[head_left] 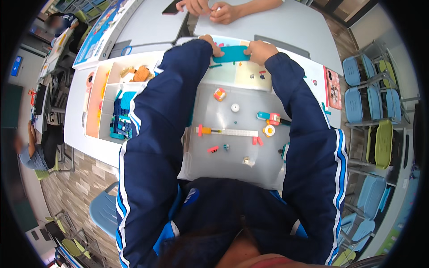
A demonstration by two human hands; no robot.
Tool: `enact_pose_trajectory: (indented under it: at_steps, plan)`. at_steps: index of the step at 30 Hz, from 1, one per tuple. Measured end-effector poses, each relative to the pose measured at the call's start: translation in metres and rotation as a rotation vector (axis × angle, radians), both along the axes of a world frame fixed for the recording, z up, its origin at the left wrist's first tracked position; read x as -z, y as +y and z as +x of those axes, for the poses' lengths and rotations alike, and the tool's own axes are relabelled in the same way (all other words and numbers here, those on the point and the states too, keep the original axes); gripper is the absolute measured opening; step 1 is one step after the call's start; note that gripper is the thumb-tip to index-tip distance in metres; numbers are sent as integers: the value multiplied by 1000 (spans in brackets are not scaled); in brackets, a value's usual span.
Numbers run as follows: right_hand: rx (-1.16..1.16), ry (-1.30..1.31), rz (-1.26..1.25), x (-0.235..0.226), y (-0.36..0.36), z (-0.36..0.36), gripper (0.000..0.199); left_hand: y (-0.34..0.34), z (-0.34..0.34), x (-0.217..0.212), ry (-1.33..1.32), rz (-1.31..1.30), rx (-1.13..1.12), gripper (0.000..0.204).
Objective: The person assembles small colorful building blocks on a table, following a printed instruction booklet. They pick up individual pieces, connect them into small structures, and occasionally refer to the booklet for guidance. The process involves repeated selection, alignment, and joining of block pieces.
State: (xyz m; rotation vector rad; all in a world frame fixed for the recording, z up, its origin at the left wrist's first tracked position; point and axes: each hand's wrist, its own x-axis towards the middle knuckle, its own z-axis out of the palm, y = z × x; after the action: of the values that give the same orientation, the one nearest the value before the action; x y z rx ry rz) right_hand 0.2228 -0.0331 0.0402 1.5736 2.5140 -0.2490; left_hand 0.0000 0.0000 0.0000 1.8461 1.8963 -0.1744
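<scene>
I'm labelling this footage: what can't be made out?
In the head view:
Underside of the teal plate: turned away from the camera.
Lower right of the sorting box: behind the left sleeve.
Most of the gray tray's right edge: behind the right sleeve.
Person opposite: cut off by the top edge.
Tiny teal piece: too small.

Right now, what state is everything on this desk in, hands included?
Teal plate: held at both ends.
Left hand: gripping its left end.
Right hand: gripping its right end.
Divided box: open, pieces inside.
Grey tray: uncovered, small parts scattered in it.
White beam: lying in the grey tray.
</scene>
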Motion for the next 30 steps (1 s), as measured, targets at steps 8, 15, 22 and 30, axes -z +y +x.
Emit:
enact_pose_trajectory:
  at_steps: [8,15,22,30]
  plan:
    - [100,-144,-71,-5,1,-4,36,5,13,-7,-19,-92,-26,48]
    - [142,-100,-107,19,15,2,34,-4,32,-3,81,1,39,47]
    - [19,193,-226,-110,-54,-20,48,5,8,25,113,114,-41,48]
    - [229,373,202,-251,-187,105,42,-4,6,12,115,87,-61,50]
